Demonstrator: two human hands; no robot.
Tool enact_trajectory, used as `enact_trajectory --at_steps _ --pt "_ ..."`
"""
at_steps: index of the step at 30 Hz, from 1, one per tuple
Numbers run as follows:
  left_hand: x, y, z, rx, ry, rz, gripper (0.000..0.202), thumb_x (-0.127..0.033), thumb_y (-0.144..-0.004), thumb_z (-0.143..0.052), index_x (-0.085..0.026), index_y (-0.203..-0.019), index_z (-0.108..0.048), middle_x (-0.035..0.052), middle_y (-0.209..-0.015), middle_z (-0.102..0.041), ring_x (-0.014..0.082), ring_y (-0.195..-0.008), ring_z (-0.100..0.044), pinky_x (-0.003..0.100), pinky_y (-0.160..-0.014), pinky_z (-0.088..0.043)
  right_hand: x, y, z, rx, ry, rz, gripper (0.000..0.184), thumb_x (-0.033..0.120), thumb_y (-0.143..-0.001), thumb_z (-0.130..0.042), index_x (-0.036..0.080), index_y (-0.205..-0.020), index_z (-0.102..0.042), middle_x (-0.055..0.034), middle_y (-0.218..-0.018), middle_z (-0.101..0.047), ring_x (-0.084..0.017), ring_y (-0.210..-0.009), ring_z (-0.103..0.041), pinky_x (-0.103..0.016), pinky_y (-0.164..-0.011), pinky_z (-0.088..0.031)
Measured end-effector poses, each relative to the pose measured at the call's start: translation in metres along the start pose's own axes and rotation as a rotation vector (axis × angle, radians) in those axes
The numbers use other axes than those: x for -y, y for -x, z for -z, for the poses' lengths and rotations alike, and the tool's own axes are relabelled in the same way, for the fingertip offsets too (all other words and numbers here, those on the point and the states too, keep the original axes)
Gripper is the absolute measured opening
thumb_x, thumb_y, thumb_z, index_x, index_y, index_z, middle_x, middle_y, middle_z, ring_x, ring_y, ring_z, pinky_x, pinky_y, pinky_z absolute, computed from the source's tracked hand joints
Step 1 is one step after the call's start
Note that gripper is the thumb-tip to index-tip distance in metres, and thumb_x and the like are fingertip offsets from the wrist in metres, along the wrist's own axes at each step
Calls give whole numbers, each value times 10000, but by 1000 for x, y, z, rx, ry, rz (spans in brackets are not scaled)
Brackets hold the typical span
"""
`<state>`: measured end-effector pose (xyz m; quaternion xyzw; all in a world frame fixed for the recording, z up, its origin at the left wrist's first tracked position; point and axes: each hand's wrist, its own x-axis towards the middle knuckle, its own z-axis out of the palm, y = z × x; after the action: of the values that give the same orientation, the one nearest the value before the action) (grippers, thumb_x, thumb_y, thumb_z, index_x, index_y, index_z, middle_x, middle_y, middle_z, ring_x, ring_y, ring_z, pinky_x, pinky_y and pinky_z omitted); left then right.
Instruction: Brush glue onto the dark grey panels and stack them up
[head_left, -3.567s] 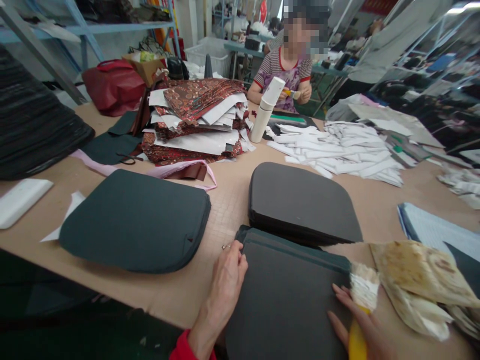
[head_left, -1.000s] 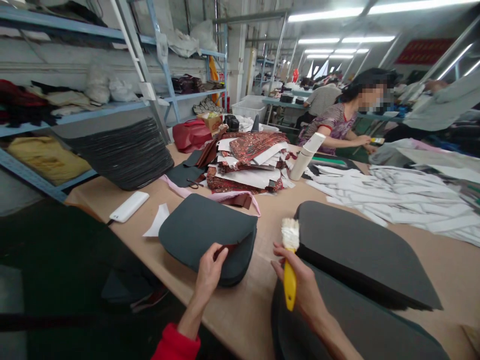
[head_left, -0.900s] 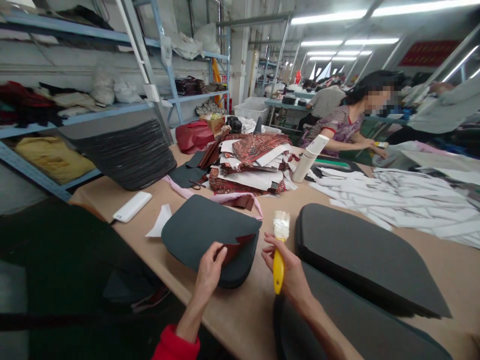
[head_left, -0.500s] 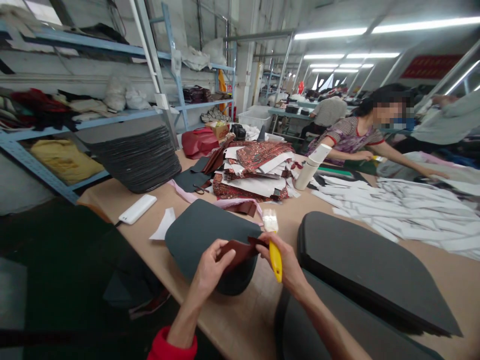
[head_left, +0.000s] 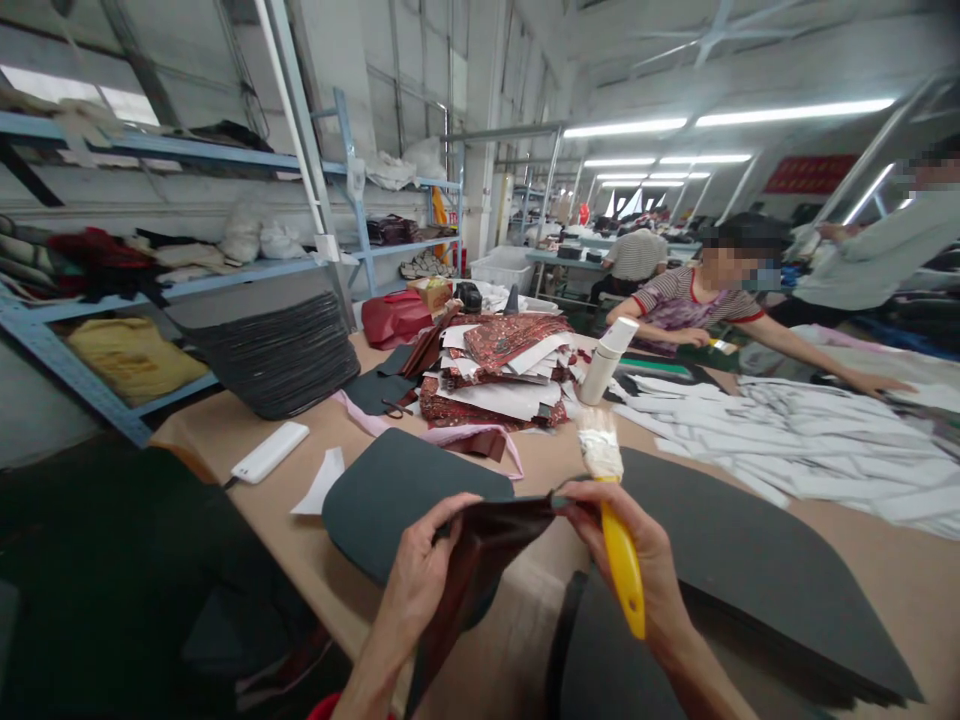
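Both my hands hold a dark red-brown leather piece (head_left: 480,545) up in front of me, above the table edge. My left hand (head_left: 424,580) pinches its left edge, fingers closed. My right hand (head_left: 637,560) pinches its right corner and also grips a yellow-handled brush (head_left: 619,545), white bristles pointing up. Just behind the piece lies a stack of dark grey rounded panels (head_left: 382,485). A second dark stack (head_left: 750,560) lies to the right, and a third (head_left: 592,670) sits under my right wrist.
Patterned red leather and white paper pieces (head_left: 502,375) are piled mid-table beside a white tube (head_left: 609,360). White cut pieces (head_left: 772,440) spread at the right, where a seated person reaches over them. A white flat object (head_left: 270,452), a tall black stack (head_left: 281,355) and blue shelving (head_left: 172,290) stand left.
My left hand peeled the red-brown piece off the grey stack and lifted it. My right hand came over with the brush and took the other end. The view tilted upward.
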<state>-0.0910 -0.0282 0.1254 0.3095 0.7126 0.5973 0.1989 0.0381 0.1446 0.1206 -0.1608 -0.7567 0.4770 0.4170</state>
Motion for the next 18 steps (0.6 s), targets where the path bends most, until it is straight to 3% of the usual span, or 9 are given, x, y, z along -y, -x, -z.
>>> enact_trajectory --at_steps 3,6,9,12,15,18 --pt "5 -3 -3 -91 46 -15 218 -313 -725 -501 -217 -819 -672 19 -926 -670 227 -950 -578 302 -875 -432 -2 4 1 2 -23 63 118 323 -797 -604 207 -817 -595 -53 -872 -683 -179 -825 -662 -255 -713 -528" --pt "4 1 -7 -145 232 89 155 -312 -722 -512 -203 -749 -618 2 -786 -614 172 -752 -559 246 -682 -450 -3 6 3 -51 32 43 157 353 -792 -603 201 -831 -590 -81 -934 -696 -192 -870 -670 -267 -734 -540" --pt "-4 6 -9 -55 493 255 178 -346 -708 -546 -198 -798 -588 -12 -712 -563 130 -616 -520 208 -540 -415 -7 8 12 -169 114 21 222 405 -758 -632 204 -847 -595 -99 -1007 -693 -208 -889 -674 -277 -744 -552" --pt "-8 -3 -6 -17 547 266 198 -316 -685 -530 -190 -828 -587 -2 -742 -571 132 -631 -537 209 -536 -438 -17 12 25 -241 197 -15 285 457 -706 -666 216 -846 -605 -90 -1002 -699 -225 -865 -681 -270 -728 -565" --pt "-7 -38 5 -117 405 119 197 -264 -672 -456 -181 -817 -562 13 -784 -603 157 -685 -589 260 -610 -501 -34 19 41 -222 253 -59 330 475 -660 -693 227 -868 -631 -86 -993 -702 -247 -858 -681 -275 -718 -573" --pt "-12 -97 28 -263 147 -71 229 -230 -677 -380 -173 -830 -542 40 -827 -632 195 -749 -626 340 -700 -530 -57 27 58 -100 179 -85 390 553 -643 -657 250 -889 -663 -96 -1021 -693 -279 -848 -680 -333 -713 -582"
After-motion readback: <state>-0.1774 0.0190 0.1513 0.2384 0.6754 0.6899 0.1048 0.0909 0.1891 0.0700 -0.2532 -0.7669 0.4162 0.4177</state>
